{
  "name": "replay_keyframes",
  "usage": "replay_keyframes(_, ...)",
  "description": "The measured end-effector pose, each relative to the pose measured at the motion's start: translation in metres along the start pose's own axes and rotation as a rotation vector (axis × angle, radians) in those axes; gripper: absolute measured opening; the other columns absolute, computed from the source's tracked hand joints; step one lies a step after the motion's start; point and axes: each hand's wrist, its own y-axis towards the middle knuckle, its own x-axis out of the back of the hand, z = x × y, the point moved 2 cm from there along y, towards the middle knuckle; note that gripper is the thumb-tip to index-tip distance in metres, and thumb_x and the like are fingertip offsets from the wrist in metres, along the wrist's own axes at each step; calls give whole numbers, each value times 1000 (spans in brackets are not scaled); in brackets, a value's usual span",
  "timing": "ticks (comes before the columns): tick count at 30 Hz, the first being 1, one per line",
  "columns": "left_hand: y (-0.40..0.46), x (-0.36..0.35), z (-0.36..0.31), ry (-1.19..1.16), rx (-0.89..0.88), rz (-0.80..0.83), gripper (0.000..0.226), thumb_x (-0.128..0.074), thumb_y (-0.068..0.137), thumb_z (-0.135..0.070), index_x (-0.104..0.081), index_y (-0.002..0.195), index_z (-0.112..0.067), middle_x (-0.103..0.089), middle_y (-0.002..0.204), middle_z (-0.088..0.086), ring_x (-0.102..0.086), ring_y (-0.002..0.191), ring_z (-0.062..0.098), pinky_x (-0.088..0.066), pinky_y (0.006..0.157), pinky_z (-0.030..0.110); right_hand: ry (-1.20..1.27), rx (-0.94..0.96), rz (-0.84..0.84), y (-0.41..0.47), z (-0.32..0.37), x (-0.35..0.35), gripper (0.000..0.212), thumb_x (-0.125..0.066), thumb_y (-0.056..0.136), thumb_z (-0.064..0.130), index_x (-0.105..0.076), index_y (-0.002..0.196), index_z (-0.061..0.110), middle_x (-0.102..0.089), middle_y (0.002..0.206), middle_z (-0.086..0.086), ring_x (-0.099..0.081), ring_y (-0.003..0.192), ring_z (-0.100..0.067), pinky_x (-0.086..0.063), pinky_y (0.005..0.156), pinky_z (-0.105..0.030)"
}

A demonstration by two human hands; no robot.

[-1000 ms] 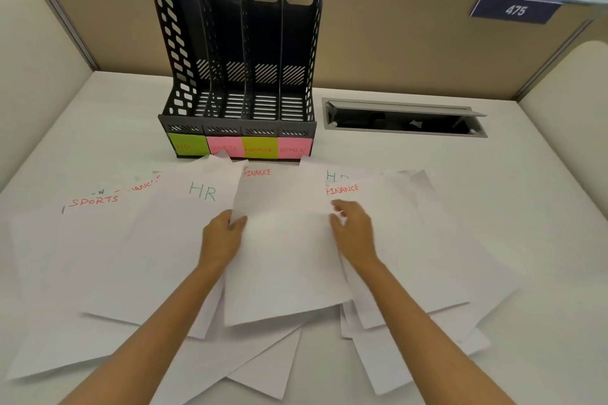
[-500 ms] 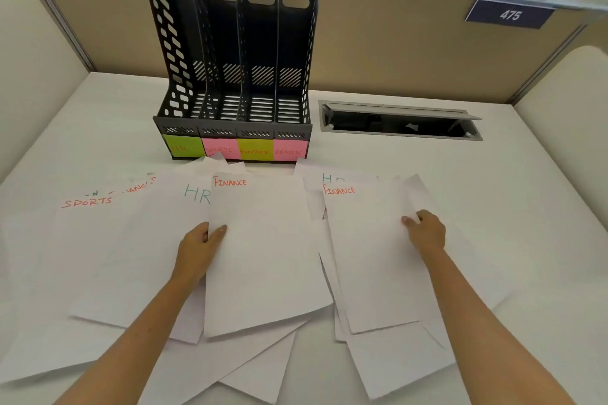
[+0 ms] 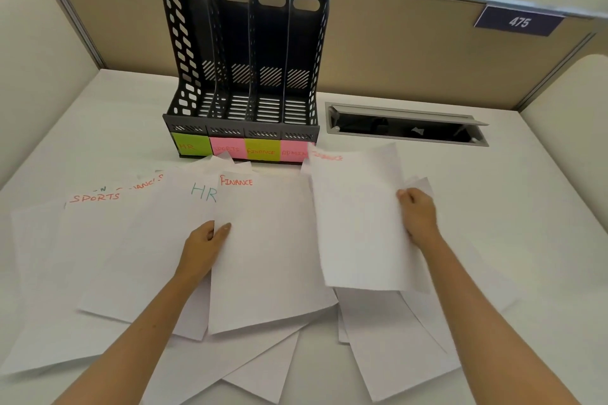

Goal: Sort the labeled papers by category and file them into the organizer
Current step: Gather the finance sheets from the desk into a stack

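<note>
I am gathering the Finance sheets out of the loose spread of papers (image 3: pixel 108 273) lying across the tabletop (image 3: pixel 526 207), so I judge this to be the sorting step; all four slots of the organizer (image 3: pixel 243 76) look empty, and nothing is filed yet.

My left hand (image 3: pixel 200 250) is pinching the left edge of one Finance sheet (image 3: pixel 269 256), thumb on top and fingers tucked beneath, its grip pressed together on the paper. That sheet is lying on the pile, overlapping the HR sheet (image 3: pixel 158 240) beside it.

My right hand (image 3: pixel 418 217) is pinching the right edge of a second Finance sheet (image 3: pixel 358 223), thumb over the front and fingers behind. This one seems to be raised off the pile, its top corner reaching up in front of the pink Admin label (image 3: pixel 292 152) on the organizer's base.

The next move, as I judge it, calls for bringing the two sheets together, squaring their edges, and standing them in the third slot from the left, above the green Finance label (image 3: pixel 261 150). A single sheet is floppy, so it could buckle against a divider or slip into the neighbouring Sports or Admin slot unless I am guiding the lower edge in first.
</note>
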Motion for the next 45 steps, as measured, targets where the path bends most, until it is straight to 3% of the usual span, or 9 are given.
replay_keyframes(4, 1, -1, -1, -68, 59, -10, 41, -39, 98, -51, -60, 92, -17, -63, 83, -3, -58, 77, 18, -44, 70, 28, -46, 116, 168, -39, 22, -63, 20, -51, 93, 12, -54, 75, 2, -52, 69, -8, -44, 68, -20, -28, 56, -30)
replay_keyframes(7, 2, 0, -4, -128, 150, -12, 45, -30, 94, -64, -62, 92, -33, -69, 90, -1, -66, 83, 19, -53, 74, 34, -70, 155, 272, -67, 30, -101, 12, -52, 91, 9, -60, 89, 0, -57, 72, -11, -48, 69, -23, -26, 57, -28)
replay_keyframes(13, 2, 5, 7, 9, 5, 42, 23, -64, 89, -40, -65, 102, -21, -71, 98, -3, -69, 91, 24, -56, 70, 34, -46, 204, 372, -102, 29, -132, 21, -50, 95, 15, -60, 111, 5, -57, 72, 1, -51, 64, -16, -36, 51, -9)
replay_keyframes(16, 3, 5, 8, 6, -1, 28, 21, -64, 91, -33, -64, 107, -19, -70, 100, -1, -68, 92, 24, -55, 73, 35, 31, 233, 223, -106, 28, -121, 21, -51, 96, 16, -63, 111, 10, -66, 84, 2, -57, 70, -7, -41, 62, -6)
replay_keyframes(20, 2, 4, 8, 1, -5, 15, 19, -62, 92, -33, -62, 106, -21, -69, 103, 2, -67, 90, 21, -55, 75, 37, -178, 379, -68, -99, 17, -95, 26, -49, 96, 10, -61, 118, 6, -64, 120, -10, -59, 111, -26, -43, 92, -27)
replay_keyframes(24, 3, 4, 9, 19, -4, 2, 25, -61, 93, -34, -62, 111, -17, -68, 106, 4, -66, 94, 26, -55, 82, 42, -679, 238, 162, -89, -14, -90, 61, -29, 99, 47, -21, 149, 13, -13, 159, -9, -12, 146, -30, -17, 115, -48)
replay_keyframes(38, 2, 3, 9, 6, -19, 2, 20, -61, 93, -34, -62, 108, -21, -68, 98, -7, -66, 90, 17, -52, 67, 27, -754, 18, 104, -61, -54, -46, 75, -23, 97, 55, -8, 150, 4, -2, 161, -10, -2, 148, -29, -10, 117, -54)
replay_keyframes(42, 3, 3, 9, 10, -15, -7, 23, -61, 93, -35, -62, 110, -20, -68, 101, -3, -66, 91, 18, -52, 68, 27, -735, 204, 109, -66, -30, -66, 68, -28, 98, 52, -12, 151, 13, -5, 160, -9, -4, 147, -30, -10, 115, -53)
replay_keyframes(45, 3, 3, 10, 11, -11, -5, 25, -61, 92, -35, -62, 111, -19, -68, 102, -2, -66, 91, 19, -52, 69, 29, -733, 406, 127, -71, -7, -84, 50, -44, 97, 40, -42, 141, 17, -34, 151, -17, -29, 140, -36, -30, 107, -52)
